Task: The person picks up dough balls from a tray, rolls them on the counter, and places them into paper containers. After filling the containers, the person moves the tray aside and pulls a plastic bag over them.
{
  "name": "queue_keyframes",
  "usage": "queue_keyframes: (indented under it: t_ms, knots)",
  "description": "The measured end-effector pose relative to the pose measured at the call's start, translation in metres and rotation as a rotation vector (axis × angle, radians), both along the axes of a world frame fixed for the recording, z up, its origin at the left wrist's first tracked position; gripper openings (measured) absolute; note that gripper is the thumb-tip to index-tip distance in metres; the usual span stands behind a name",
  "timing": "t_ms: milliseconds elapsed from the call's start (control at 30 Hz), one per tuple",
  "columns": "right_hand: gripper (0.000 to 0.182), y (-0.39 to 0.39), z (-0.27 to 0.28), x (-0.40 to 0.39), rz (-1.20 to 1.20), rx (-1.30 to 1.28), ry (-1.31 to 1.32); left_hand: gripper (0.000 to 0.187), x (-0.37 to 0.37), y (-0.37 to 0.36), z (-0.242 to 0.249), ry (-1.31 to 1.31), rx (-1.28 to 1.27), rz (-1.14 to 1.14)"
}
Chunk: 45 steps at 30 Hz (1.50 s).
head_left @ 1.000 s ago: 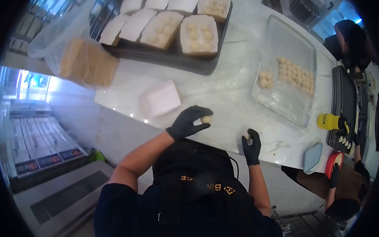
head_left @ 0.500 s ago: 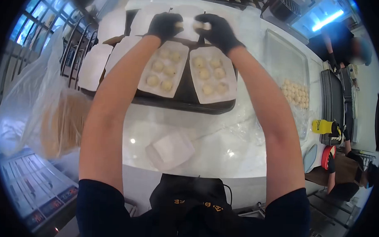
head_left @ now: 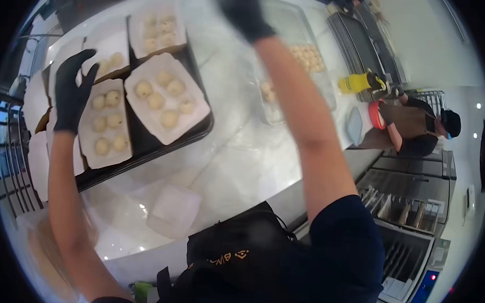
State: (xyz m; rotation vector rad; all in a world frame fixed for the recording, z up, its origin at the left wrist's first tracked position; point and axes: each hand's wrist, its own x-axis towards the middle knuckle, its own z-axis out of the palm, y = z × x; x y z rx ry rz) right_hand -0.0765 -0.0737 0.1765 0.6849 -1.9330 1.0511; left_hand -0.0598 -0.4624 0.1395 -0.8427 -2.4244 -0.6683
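My left hand (head_left: 72,91), in a black glove, hovers over the left side of the paper-lined boxes with thumb and fingers apart. No ball shows between them. Close by are a box (head_left: 85,152) of pale dough balls (head_left: 113,120) and, behind it, a second box (head_left: 108,35) with a few balls near its front. To the right, another box (head_left: 139,113) and a back box (head_left: 136,45) hold several balls each. My right hand (head_left: 243,13), also black-gloved, is raised at the top edge, blurred and partly cut off, so its fingers cannot be read.
A dark baking tray (head_left: 199,129) carries the boxes. Several more balls (head_left: 309,58) lie in a clear shallow tray (head_left: 275,119) to the right. Beyond are a yellow container (head_left: 354,84), stacked black trays (head_left: 348,48) and a co-worker (head_left: 414,125). A translucent square (head_left: 173,210) lies in front.
The view has swung right. Both hands held pale balls over the back boxes; now they are apart, the left over the boxes without a visible ball, the right farther right and blurred.
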Motion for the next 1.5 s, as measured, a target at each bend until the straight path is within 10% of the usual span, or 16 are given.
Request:
queue_keyframes:
  t_ms: [167,233,400,500,633,767,1167,1300,1400,1500]
  knots:
    - [0.034,0.227,-0.065,0.137,-0.628,0.442,-0.421,0.033,0.142,0.029,0.036,-0.581,0.303,-0.116]
    - [0.036,0.279,-0.124,0.175,-0.516,0.479,-0.531,0.037,0.178,0.083,0.052,-0.509,0.15,-0.392]
    - [0.038,0.236,-0.166,0.196,-0.4,0.4,-1.048,0.045,0.202,0.268,0.01,-0.536,0.139,-0.445]
    - [0.039,0.217,-0.195,0.204,-0.333,0.338,-0.751,0.045,0.181,0.382,-0.07,-0.473,0.277,-0.321]
    - [0.04,0.234,-0.214,0.197,-0.151,0.193,-0.813,0.055,0.156,0.459,-0.114,-0.521,-0.325,-0.073]
    - [0.038,0.25,-0.19,0.199,0.02,0.057,-0.987,0.06,0.162,0.465,-0.107,-0.484,-0.332,-0.013]
    - [0.026,0.263,-0.175,0.236,0.033,0.046,-0.336,0.042,0.183,0.465,-0.088,-0.713,-0.266,-0.069]
    - [0.021,0.268,-0.174,0.263,-0.094,-0.325,-0.395,0.036,0.201,0.469,-0.095,-0.28,-0.088,-0.157]
    - [0.023,0.271,-0.194,0.264,0.329,-0.845,-1.03,0.032,0.215,0.479,-0.074,-0.118,-0.019,-0.111]
    - [0.035,0.285,-0.26,0.246,0.357,-1.052,-1.006,0.033,0.225,0.474,-0.1,-0.156,0.272,0.068]
